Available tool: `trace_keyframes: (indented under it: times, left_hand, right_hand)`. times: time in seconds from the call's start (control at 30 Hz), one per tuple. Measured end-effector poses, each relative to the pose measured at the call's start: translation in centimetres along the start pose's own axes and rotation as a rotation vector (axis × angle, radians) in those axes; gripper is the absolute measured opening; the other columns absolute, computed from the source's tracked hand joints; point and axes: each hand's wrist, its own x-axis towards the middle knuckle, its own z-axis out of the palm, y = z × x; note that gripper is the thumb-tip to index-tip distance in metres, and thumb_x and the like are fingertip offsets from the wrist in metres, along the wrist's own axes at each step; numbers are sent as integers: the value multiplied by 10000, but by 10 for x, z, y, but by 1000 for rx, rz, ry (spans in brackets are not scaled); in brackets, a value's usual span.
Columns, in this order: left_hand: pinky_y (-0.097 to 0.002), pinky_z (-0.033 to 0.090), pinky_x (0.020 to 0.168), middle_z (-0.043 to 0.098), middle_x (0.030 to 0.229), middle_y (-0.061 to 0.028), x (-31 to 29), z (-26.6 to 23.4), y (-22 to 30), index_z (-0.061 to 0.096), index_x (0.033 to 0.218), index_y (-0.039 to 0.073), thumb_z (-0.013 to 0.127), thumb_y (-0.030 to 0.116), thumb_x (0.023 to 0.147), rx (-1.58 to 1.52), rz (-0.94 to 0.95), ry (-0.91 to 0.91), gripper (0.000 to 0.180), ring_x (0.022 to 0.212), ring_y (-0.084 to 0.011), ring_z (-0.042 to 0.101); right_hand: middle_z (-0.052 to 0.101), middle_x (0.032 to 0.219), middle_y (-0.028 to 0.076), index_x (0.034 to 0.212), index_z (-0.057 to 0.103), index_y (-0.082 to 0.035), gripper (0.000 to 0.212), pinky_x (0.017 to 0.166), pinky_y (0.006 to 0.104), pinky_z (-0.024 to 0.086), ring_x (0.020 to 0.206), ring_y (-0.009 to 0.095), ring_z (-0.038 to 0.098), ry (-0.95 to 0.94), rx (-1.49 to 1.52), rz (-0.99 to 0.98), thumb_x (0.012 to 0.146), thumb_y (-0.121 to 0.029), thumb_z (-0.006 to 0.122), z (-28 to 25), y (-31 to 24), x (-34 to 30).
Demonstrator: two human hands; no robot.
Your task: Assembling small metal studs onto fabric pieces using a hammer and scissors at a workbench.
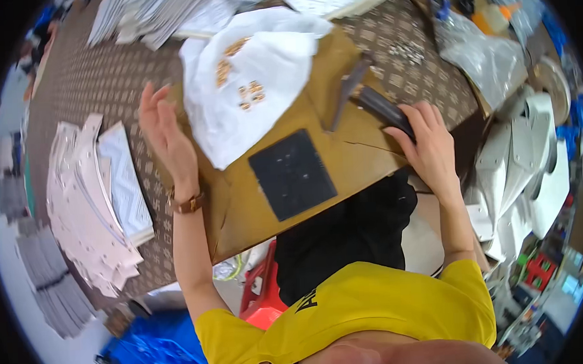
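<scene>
My right hand grips the dark handle end of a hammer, which lies at an angle on the brown board. The hammer's metal head points away from me, to the far left of the handle. My left hand is raised at the left edge of the board, fingers loosely stretched and holding nothing. Beside it lies a crumpled white sheet with several small gold-coloured metal pieces in groups. A square black pad rests on the board near me.
Pale pink cut pieces are stacked at the left beside a blue-and-white patterned stack. Paper stacks line the far side. Small silvery pieces lie beyond the hammer. White cut pieces and a clear plastic bag are at the right.
</scene>
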Motion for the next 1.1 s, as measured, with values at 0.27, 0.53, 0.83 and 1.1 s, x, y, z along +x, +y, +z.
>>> trace_keyframes:
  times: [0.27,0.53,0.83,1.1]
  left_hand:
    - [-278,469,987,641,1269,-82,-3,-1,-4,462,1500,11,538,188,1112,-199,15,-56,434,1140,-120,582]
    - [-225,478,848,663,1170,-46,-4,1,-10,502,1462,15,573,176,1097,-230,8,14,405,980,-67,566]
    - [-197,442,712,672,1118,-25,-2,2,-16,522,1449,23,589,188,1092,-214,41,-20,399,878,-37,542]
    - [-190,422,709,691,1076,-12,2,1,-16,539,1441,35,588,180,1091,-220,-20,-21,383,815,-25,506]
  right_hand:
    - [633,963,161,1401,588,-27,510,695,395,529,812,383,641,-312,716,26,940,-170,749,-43,-45,-32]
    - [659,967,150,1521,532,-88,571,679,365,533,706,260,627,-482,494,-381,971,-29,674,-27,-97,43]
    - [709,1022,183,1534,534,-103,590,658,331,533,742,286,669,-624,374,-297,972,54,626,-23,-104,52]
    - [695,946,206,1524,530,-64,543,646,319,518,682,244,643,-449,515,-294,996,49,587,-12,-80,31]
